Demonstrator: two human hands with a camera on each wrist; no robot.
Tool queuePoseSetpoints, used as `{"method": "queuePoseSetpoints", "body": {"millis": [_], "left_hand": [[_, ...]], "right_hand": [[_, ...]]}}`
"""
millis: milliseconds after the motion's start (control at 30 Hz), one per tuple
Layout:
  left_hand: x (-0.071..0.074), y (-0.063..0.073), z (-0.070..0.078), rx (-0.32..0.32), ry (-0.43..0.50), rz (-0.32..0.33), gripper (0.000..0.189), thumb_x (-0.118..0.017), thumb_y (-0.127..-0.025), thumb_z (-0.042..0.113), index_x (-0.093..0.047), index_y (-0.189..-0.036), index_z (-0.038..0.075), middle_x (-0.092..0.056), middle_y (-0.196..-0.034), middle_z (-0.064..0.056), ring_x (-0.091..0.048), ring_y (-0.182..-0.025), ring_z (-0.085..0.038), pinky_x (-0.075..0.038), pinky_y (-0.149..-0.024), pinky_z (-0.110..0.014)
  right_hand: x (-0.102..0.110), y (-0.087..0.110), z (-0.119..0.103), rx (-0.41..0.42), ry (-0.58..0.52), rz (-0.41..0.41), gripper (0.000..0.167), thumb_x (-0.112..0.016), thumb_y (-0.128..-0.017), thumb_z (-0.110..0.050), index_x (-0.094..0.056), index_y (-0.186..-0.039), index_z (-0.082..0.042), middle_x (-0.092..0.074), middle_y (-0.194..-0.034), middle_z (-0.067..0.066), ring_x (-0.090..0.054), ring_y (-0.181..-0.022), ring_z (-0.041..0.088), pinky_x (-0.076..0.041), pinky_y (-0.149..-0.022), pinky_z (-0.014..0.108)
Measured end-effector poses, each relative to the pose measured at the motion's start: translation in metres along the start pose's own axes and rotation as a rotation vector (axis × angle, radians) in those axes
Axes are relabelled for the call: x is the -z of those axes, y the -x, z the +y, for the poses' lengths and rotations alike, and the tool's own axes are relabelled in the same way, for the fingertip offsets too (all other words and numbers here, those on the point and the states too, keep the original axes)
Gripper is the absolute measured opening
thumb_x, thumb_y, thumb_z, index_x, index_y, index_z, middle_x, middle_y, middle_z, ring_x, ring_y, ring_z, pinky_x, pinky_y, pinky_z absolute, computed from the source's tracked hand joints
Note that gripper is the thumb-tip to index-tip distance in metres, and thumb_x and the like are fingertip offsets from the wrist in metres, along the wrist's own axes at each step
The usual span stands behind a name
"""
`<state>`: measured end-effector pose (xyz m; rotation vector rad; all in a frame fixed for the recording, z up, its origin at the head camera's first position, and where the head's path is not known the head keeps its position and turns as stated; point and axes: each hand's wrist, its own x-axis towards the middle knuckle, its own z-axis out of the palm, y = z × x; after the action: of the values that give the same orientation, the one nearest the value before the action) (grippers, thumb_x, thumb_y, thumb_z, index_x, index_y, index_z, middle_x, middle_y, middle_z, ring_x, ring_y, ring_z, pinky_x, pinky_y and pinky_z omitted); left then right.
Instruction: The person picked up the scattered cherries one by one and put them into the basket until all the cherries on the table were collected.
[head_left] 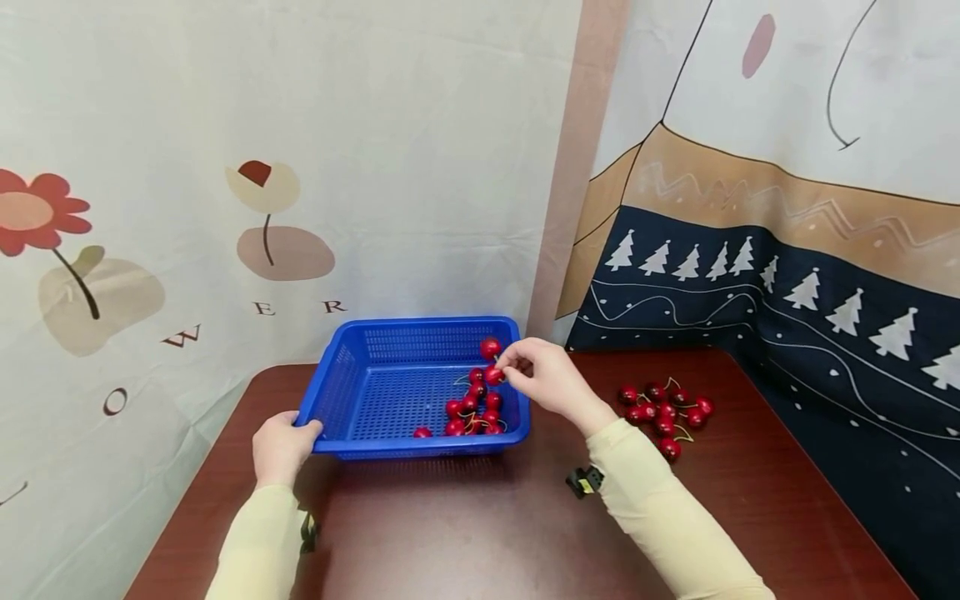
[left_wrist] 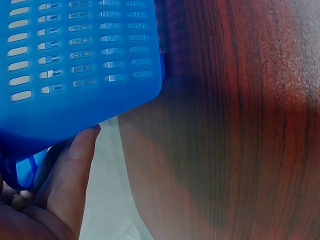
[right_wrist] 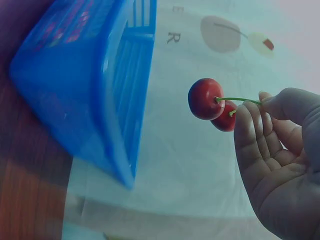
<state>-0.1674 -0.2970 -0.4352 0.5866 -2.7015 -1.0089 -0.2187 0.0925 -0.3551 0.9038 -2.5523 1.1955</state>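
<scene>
My left hand (head_left: 283,446) grips the front left corner of a blue plastic basket (head_left: 322,392), thumb over the rim; in the left wrist view, fingers (left_wrist: 70,175) lie under its slotted wall. Above the basket's right end, my right hand (head_left: 551,379) pinches two red cherries by their green stems between thumb and fingertips. The right wrist view shows one cherry (right_wrist: 205,99) in front of the other cherry (right_wrist: 225,120), both hanging beyond the fingertips. Several more cherries (head_left: 468,404) lie on the basket floor, mostly along its right side.
On the brown wooden table (head_left: 450,525), several cherries (head_left: 663,411) with stems form a loose pile right of the basket. A printed cloth (head_left: 420,167) hangs close behind the table, and a dark tree-patterned cloth (head_left: 750,308) borders its right side.
</scene>
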Motion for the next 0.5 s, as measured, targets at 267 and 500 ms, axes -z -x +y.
{"method": "queuePoseSetpoints", "body": {"millis": [267,500], "left_hand": [[-0.001,-0.001,0.001,-0.004,-0.002,-0.002,0.042,-0.059,-0.091,0.017,-0.060,-0.116,-0.017,-0.062,-0.108,-0.037,-0.060,-0.095,-0.049,-0.046,-0.088,-0.062],[-0.001,0.001,0.001,0.009,0.005,-0.003,0.042,-0.059,-0.091,0.016,-0.060,-0.116,-0.018,-0.061,-0.109,-0.038,-0.059,-0.096,-0.051,-0.046,-0.088,-0.063]], "right_hand": [[-0.032,-0.018,-0.015,-0.003,-0.006,-0.053,0.008,-0.067,-0.092,-0.007,-0.073,-0.093,-0.011,-0.065,-0.089,-0.004,-0.057,-0.084,0.014,-0.052,-0.074,0.026],[-0.059,-0.027,-0.020,-0.030,0.044,-0.120,0.008,-0.066,-0.094,-0.008,-0.074,-0.094,-0.011,-0.067,-0.093,-0.003,-0.055,-0.084,0.013,-0.049,-0.076,0.026]]}}
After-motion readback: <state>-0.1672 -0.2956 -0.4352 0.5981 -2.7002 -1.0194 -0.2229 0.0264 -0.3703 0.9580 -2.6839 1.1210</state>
